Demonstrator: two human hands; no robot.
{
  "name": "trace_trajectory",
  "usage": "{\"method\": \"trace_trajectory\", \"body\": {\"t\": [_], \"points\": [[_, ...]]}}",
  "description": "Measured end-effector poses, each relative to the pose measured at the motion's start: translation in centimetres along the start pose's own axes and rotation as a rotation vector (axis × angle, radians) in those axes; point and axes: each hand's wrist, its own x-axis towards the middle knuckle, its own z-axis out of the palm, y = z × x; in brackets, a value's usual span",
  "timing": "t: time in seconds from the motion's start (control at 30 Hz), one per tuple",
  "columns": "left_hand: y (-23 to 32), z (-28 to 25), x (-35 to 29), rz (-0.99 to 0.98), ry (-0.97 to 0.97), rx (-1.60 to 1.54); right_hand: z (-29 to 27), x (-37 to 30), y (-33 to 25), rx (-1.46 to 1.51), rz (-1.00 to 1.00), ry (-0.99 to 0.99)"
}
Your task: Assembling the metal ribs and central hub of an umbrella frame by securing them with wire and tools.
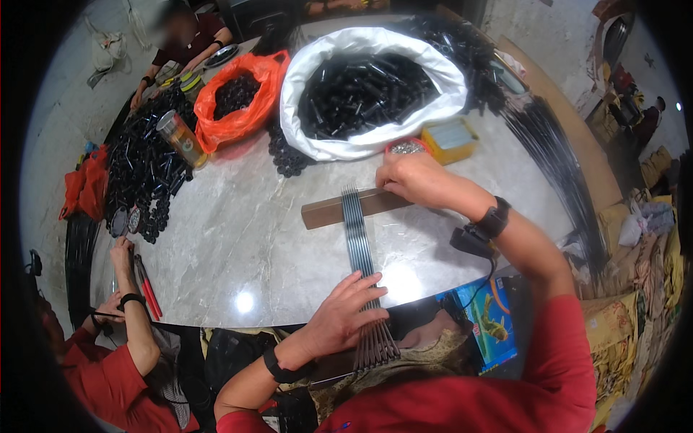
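Observation:
Several thin dark metal rods (356, 234) lie side by side, their far ends across a brown bar (323, 214) on the table and their near ends past the table's edge over my lap. My left hand (345, 312) rests flat on the near part of the rods, fingers spread. Just in front of a red dish of small silvery parts (406, 147), my right hand (413, 175) hangs above the bar's right end. Its fingers are pinched together; whatever they hold is hidden. Beside the dish stands a yellow open box (449, 140).
A white sack (296, 130) of black tubes and a red bag (209, 133) of black parts stand at the back. Black parts (144, 159) pile up at left, near a clear jar (180, 141). Red-handled pliers (148, 289) lie by a co-worker's hand (123, 258). Long black rods (556, 169) line the right.

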Motion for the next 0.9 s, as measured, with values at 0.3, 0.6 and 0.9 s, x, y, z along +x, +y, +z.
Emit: {"method": "trace_trajectory", "body": {"t": [0.3, 0.6, 0.9], "points": [[0.26, -0.10, -0.05, -0.029, -0.020, -0.004, 0.45, 0.23, 0.57, -0.049, 0.050, -0.028], [0.22, -0.06, 0.08, -0.047, -0.016, -0.024, 0.38, 0.27, 0.64, -0.026, 0.025, -0.029], [0.29, -0.15, 0.10, -0.043, -0.016, -0.024, 0.96, 0.33, 0.78, -0.005, -0.003, -0.001]]}}
